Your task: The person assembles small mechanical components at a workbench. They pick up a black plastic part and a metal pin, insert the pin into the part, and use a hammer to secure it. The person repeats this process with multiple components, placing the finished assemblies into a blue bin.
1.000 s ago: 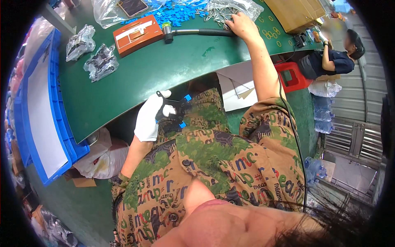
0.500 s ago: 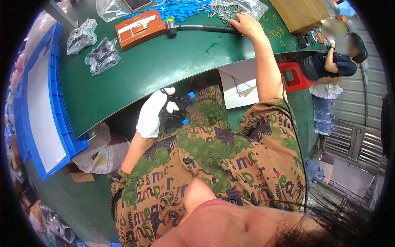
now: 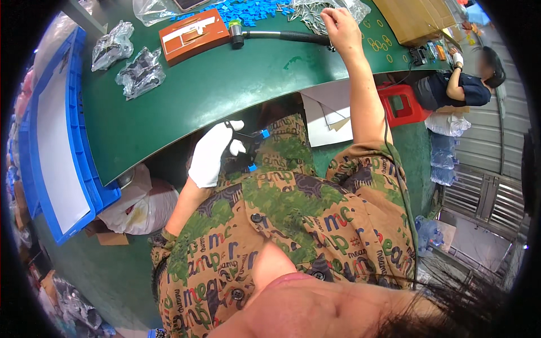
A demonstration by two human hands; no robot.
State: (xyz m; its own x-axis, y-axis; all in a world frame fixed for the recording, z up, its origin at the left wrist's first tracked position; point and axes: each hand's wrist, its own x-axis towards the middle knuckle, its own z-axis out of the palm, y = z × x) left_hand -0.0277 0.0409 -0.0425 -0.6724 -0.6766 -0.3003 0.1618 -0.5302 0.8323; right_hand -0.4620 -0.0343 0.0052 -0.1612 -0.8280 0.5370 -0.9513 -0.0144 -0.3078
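Observation:
In a white glove, my left hand (image 3: 211, 152) is closed around a dark part (image 3: 242, 135) low in front of me, by the table's near edge. Small blue pieces (image 3: 265, 134) sit on that part, and much of it is lost against the dark background. My bare right hand (image 3: 342, 31) is raised over the far side of the table with fingers curled together; whatever they pinch is too small to make out. Close beside it lies a heap of silvery screws (image 3: 310, 18) on clear plastic. A hammer (image 3: 279, 35) with a black grip lies just left of the hand.
An orange-brown box (image 3: 194, 35), bagged dark parts (image 3: 141, 73) and a heap of blue pieces (image 3: 242, 11) lie on the green table (image 3: 225, 84). Yellowish rings (image 3: 380, 42) and a cardboard box (image 3: 414, 19) are farther right. A co-worker (image 3: 459, 84) sits beside a red stool (image 3: 401, 105).
My right hand has lifted away from the screw heap and drawn its fingers together. My left hand stays almost in place, still holding the dark part.

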